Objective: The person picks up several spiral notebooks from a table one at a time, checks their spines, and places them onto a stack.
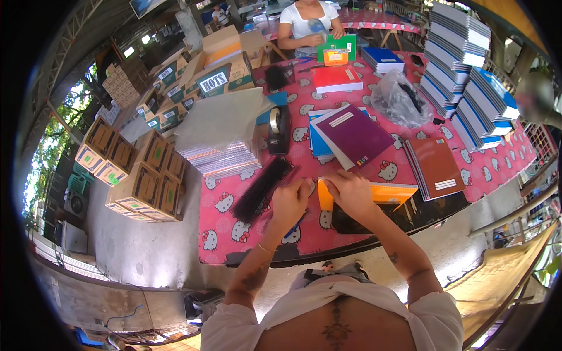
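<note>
My right hand [351,193] is closed on the upper edge of an orange notebook [393,192], which stands on its edge near the front of the table. To its left, my left hand [291,202] is closed, thumb and fingertips pressed together; anything thin between them is too small to make out. Beside that hand lies a bundle of thin black binding coils [263,190]. Beyond the right hand, a purple-covered notebook [362,136] rests on blue ones [319,137]. A stack of brown notebooks [436,168] lies to the right.
A black tape dispenser [278,131] stands beside spiral-bound notebooks [219,161] topped with clear sheets [216,120]. Tall notebook stacks [448,70] rise at right, near a plastic bag [401,99]. Across the table, a person [310,26] handles a green notebook [345,44]. Cartons [149,175] stand left.
</note>
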{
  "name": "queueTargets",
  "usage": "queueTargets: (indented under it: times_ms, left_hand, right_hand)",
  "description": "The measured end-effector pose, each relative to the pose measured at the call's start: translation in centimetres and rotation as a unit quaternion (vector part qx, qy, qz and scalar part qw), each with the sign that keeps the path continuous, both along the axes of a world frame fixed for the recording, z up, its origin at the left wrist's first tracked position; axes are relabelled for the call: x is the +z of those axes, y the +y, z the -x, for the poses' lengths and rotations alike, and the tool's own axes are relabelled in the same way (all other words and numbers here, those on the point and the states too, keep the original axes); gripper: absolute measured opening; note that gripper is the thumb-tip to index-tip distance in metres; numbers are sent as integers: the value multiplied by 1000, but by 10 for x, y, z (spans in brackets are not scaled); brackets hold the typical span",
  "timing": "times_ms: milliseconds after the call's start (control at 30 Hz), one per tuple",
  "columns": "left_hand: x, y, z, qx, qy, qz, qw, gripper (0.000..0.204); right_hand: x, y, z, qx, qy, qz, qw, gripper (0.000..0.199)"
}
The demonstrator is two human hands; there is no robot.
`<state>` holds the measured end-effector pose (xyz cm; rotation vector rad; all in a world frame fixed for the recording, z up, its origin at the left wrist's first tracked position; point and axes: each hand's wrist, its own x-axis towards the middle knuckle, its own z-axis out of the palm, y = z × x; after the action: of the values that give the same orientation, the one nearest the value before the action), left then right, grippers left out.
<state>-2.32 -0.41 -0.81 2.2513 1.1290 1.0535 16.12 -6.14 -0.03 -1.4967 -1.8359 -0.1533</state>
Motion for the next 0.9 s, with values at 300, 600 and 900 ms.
queueTargets:
  times_ms: [300, 600, 900]
  left_hand:
    - [-12, -3, -5, 16, -32, -20, 999, 20]
    - [-2, -9, -8, -15, -24, -28, 999, 17]
    - [5, 24, 1, -91, -14, -60, 994, 18]
  right_hand:
    - [-2, 4, 3, -1, 13, -20, 1000, 5]
    - [-1, 6, 1, -14, 7, -19, 1000, 4]
    - [2, 3, -5, 35, 17, -2, 999, 8]
